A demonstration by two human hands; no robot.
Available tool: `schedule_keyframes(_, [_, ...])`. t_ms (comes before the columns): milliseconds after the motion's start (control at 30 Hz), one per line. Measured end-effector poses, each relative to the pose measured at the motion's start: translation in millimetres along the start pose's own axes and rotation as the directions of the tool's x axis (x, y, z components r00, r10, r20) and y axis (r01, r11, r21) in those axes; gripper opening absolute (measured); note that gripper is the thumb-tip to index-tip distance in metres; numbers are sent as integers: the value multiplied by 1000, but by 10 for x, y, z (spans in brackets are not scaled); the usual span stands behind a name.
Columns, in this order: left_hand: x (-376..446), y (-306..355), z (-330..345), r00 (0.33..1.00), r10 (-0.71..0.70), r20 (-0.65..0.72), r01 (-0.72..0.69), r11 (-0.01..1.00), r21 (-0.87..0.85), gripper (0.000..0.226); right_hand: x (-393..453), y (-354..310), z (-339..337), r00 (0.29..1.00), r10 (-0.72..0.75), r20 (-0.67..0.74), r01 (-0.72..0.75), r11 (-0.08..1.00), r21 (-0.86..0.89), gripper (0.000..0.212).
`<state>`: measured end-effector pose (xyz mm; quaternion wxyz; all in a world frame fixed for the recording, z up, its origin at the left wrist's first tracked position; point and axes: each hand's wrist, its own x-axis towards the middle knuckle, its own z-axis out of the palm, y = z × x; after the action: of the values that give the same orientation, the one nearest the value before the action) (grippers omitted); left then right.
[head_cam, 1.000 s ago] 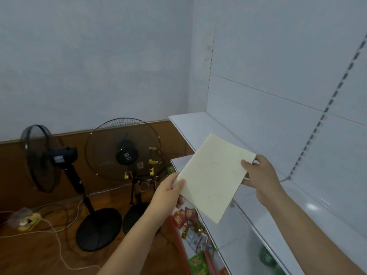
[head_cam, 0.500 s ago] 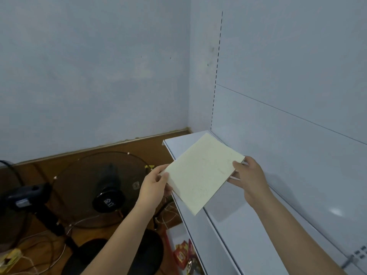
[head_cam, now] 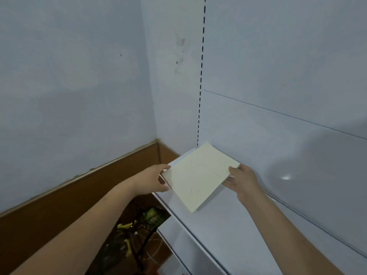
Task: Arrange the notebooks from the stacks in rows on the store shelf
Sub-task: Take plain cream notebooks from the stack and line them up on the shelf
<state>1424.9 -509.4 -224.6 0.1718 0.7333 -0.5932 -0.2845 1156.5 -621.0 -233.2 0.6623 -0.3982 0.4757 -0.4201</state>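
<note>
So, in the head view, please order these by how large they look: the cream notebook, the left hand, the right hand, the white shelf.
1. White metal shelf, by far the largest.
2. Cream rectangular notebook.
3. Left hand and right hand: these look about alike, so I do not rank them.

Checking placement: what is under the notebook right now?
Under the notebook is the white shelf, at its far end; both hands grip its sides. Whether it touches the shelf is covered.

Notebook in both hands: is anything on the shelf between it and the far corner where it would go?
Nothing visible. The notebook, held by the left hand and right hand, hangs over the bare shelf at its far corner.
</note>
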Motion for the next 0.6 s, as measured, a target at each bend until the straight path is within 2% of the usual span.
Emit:
schedule_keyframes(67, [259, -133, -121, 997, 78, -2, -77, 987, 141, 62, 169, -7, 160, 999, 2, -35, -2, 1000, -5, 18])
schedule_keyframes(167, [552, -270, -220, 988, 151, -25, -143, 968, 207, 55, 420, 36, 343, 996, 7, -88, -13, 998, -65, 22])
schedule_keyframes(233, [716, -394, -248, 992, 127, 11, -126, 968, 217, 63, 569, 89, 413, 993, 43, -113, -56, 992, -111, 19])
schedule_keyframes(300, [835, -488, -238, 994, 75, 77, -88, 978, 190, 80, 685, 159, 436, 976, 130, -173, -159, 974, -162, 6])
schedule_keyframes(333, [888, -520, -219, 992, 70, 108, -87, 984, 158, 83, 719, 184, 437, 964, 170, -204, -210, 958, -195, 7])
schedule_keyframes(400, [958, -538, -185, 986, 92, 136, -106, 989, 99, 78, 791, 227, 468, 950, 220, -220, -271, 933, -239, 22])
schedule_keyframes(500, [1061, -586, -153, 989, 127, 74, -129, 991, 35, 62, 814, 197, 553, 949, 264, -172, -295, 936, -191, 25])
schedule_keyframes(567, [1105, -613, -137, 983, 176, 52, -179, 982, 54, 47, 825, 167, 578, 952, 270, -141, -291, 944, -155, 30])
schedule_keyframes(600, [1123, -611, -122, 979, 194, 60, -198, 978, 69, 48, 825, 154, 587, 955, 267, -128, -284, 948, -140, 31])
